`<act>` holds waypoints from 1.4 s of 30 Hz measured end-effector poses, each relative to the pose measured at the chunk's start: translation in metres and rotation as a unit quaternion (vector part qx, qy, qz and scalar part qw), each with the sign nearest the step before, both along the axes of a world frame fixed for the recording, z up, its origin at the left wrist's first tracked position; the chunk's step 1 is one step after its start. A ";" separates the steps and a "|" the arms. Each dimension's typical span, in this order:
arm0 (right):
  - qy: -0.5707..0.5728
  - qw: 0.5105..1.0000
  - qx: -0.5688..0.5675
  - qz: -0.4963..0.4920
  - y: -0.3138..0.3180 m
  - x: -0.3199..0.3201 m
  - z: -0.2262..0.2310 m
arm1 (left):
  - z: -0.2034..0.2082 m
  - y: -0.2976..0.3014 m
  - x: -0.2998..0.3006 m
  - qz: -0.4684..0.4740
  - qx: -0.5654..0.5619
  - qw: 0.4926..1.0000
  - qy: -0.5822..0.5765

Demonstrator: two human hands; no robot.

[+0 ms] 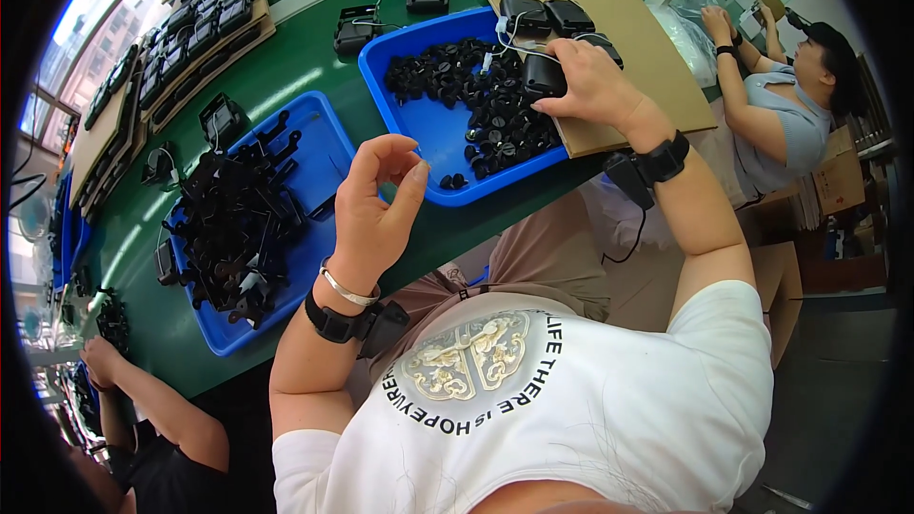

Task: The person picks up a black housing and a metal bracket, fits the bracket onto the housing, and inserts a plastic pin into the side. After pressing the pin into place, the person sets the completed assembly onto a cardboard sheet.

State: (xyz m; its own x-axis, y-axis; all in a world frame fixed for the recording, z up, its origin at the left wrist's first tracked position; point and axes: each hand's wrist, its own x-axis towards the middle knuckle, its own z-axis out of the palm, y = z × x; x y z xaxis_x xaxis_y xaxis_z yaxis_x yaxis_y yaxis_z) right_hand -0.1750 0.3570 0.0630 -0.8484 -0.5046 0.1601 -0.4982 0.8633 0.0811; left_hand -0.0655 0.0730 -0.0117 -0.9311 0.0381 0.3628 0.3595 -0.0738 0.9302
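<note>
black box [543, 77], glossy, round-cornered, in right fingers [569, 54]; cardboard [659, 59] flat.

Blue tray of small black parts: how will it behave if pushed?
The blue tray probably slides rather than tips: it's wide and low. The small black parts will likely shift, lying loose in heaps. Piled unevenly, they may make it swing.

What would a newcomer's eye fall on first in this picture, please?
Likely the two bright blue plastic trays on the green tabletop: the left heaped with angular black brackets, the right holding many small round black parts. Next, the right hand, its fingers on a black box-shaped unit at the left edge of a tan board.
</note>
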 end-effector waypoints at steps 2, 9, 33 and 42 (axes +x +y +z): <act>-0.008 1.000 -0.022 0.004 -0.003 -0.001 0.000 | -0.002 -0.001 -0.001 -0.002 0.004 1.000 -0.006; -0.015 0.986 -0.145 0.077 -0.051 0.017 0.019 | 0.010 -0.008 -0.005 -0.089 0.157 0.970 -0.166; -0.252 0.890 -0.217 0.312 -0.242 -0.035 -0.016 | 0.056 -0.052 0.032 -0.347 0.333 0.856 -0.188; -0.250 0.941 -0.026 0.225 -0.348 -0.040 -0.051 | 0.059 -0.062 0.033 -0.437 0.294 0.832 -0.175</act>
